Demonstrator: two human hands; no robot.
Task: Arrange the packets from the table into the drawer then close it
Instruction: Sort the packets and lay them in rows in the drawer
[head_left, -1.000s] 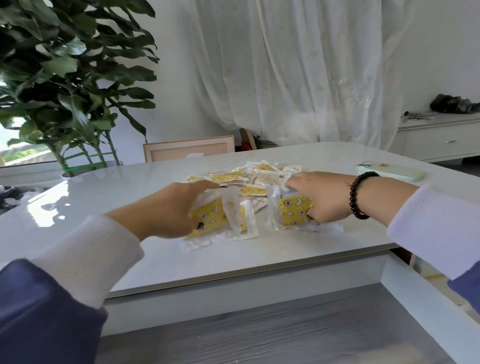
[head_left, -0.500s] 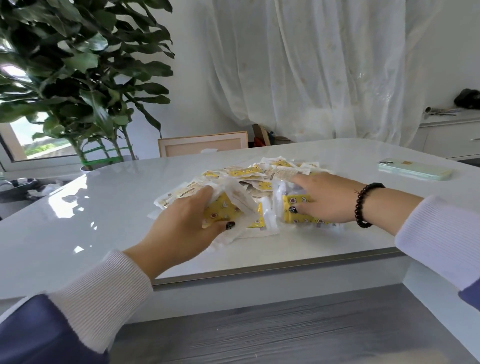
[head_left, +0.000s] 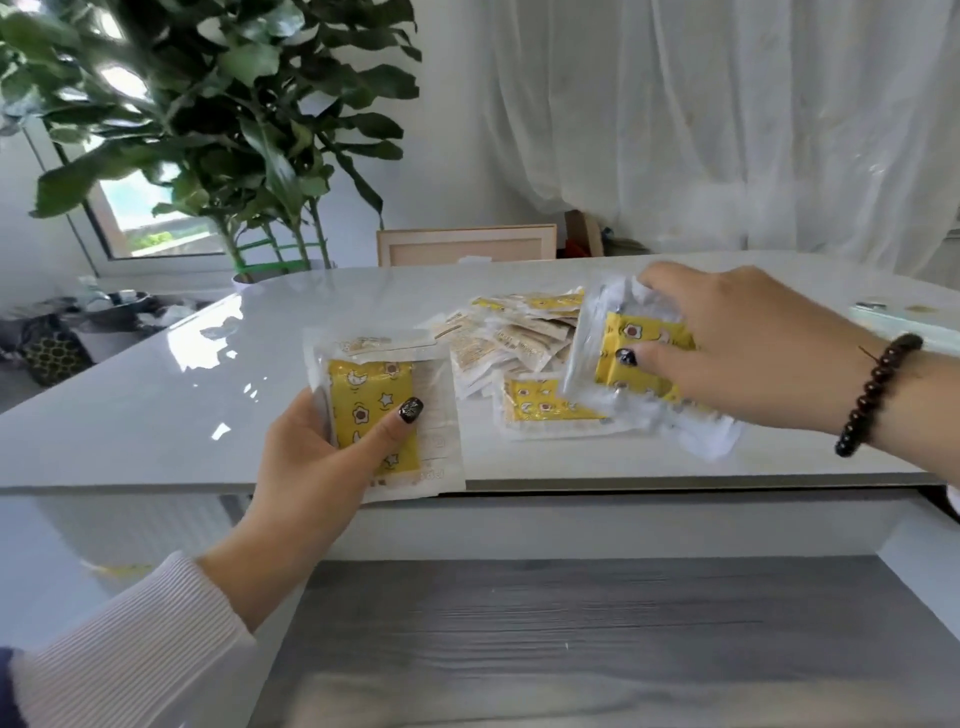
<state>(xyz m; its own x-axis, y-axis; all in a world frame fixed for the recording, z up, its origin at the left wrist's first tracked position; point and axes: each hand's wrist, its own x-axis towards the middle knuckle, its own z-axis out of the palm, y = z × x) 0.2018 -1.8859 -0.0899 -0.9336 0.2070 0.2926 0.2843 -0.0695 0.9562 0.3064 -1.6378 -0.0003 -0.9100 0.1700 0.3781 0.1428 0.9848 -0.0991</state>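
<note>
On the white table (head_left: 156, 415), w/ the open drawer (head_left: 597, 634) just below its near edge, we're now lifting one packet (head_left: 379, 395) in our left hand (head_left: 311, 467) toward the drawer while our right hand (head_left: 737, 353) is gripping another packet (head_left: 639, 353) beside the pile (head_left: 514, 343), no longer just gathering.

Yellow star-patterned packets (head_left: 370, 410), grey wood-grain drawer (head_left: 597, 623)

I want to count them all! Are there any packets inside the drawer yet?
No, the open drawer shows only its bare grey bottom, while packets lie in the pile on the table or in the hands.
</note>
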